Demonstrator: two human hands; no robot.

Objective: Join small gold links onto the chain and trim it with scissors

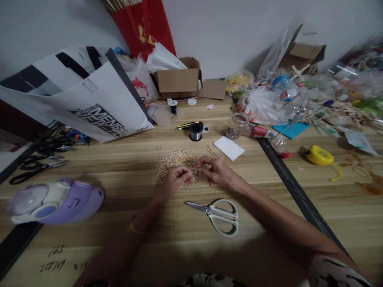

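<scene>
The gold-and-silver pile [174, 160] sits mid-bench [131, 167], probably for easy reach: left hand [177, 178] at its near edge, right hand [220, 173] at its right. Fingers look narrowed; whether they grip anything, I cannot tell. Scissors [207, 209] lie near, handles rightward.

My left forearm [148, 211] and my right forearm [275, 213] reach forward, slanting inward until my hands nearly meet, just apart. My left hand [175, 179] curls its fingers [182, 170] inward; my right hand [220, 172] faces it, fingers bent and pointing left. Whether either fingertip pinch is closed, I can't tell.
</scene>
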